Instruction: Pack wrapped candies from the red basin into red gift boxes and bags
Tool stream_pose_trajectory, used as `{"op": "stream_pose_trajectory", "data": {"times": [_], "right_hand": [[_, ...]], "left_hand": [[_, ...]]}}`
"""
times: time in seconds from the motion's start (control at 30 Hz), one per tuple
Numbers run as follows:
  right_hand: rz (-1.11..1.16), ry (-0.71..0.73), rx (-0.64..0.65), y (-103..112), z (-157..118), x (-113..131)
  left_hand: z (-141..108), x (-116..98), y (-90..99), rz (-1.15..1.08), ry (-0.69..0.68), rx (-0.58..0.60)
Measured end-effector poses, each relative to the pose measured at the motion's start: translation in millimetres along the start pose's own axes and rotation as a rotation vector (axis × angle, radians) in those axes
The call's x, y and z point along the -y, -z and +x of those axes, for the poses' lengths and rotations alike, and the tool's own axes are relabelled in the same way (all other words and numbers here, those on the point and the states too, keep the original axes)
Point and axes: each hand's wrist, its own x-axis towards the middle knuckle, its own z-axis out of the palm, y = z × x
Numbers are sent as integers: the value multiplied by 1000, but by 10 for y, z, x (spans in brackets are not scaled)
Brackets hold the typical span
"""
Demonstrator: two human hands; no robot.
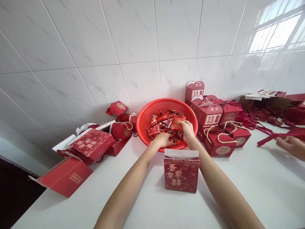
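A round red plastic basket [145,109] holds a pile of wrapped candies [162,117], mostly red. My right hand [188,129] reaches in at its right side, thumb and fingers pinching a shiny red candy packet [178,123]. Low in the basket's near side, my left hand [163,140] is curled among the candies; its fingertips are partly hidden, and I cannot make out what they grip. Between my forearms a dark red gift box [181,175] with pale lettering stands upright on the white table [152,197], its top flap raised.
Red boxes [92,143] lie heaped on the left, some with flaps open. On the right stand stacked red boxes [212,116], several with rope handles. Another person's hand [292,146] is beside red ribbon [269,135] at the far right. A tiled wall [138,81] closes the back.
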Motion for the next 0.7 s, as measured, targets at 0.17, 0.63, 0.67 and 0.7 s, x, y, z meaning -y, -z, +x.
{"op": "stream_pose_trajectory", "data": {"times": [0.17, 0.63, 0.67, 0.7], "right_hand": [[10, -4, 14, -6, -16, -11], [57, 71, -9, 8, 35, -63], [59, 77, -9, 10, 40, -68], [61, 83, -8, 11, 43, -71]], "left_hand": [[0, 14, 22, 65, -9, 54], [27, 30, 6, -27, -39, -23], [27, 33, -1, -33, -42, -25], [25, 36, -7, -39, -45, -27]]}}
